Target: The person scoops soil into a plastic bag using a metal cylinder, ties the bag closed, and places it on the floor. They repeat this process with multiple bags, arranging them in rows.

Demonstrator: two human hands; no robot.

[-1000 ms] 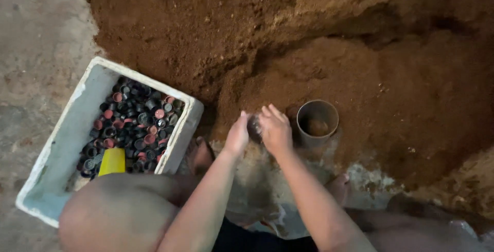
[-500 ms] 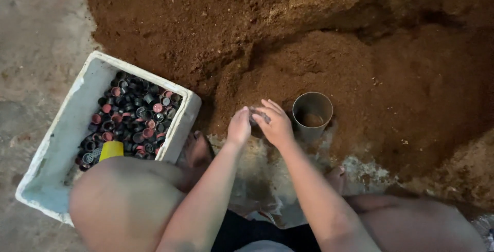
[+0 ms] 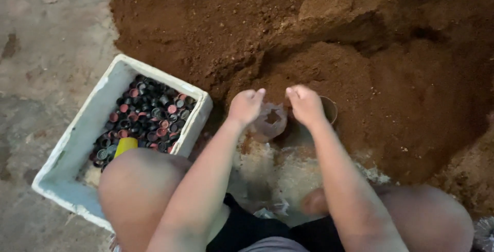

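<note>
Both hands, left hand (image 3: 246, 105) and right hand (image 3: 306, 105), pinch a thin clear bag (image 3: 268, 121) open right beside the metal cylinder (image 3: 328, 109). Best keep the mouth wide, low against the soil pile (image 3: 288, 31).

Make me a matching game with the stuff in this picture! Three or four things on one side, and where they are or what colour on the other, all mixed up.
Things:
1. white box
2. bottle caps
3. soil heap
4. small clear bag

Descriptions:
A. reddish-brown
B. between the left hand and right hand
C. sits left of the knees on the concrete
D. dark and red, piled inside the box

Pairs: 1-C, 2-D, 3-A, 4-B
</note>
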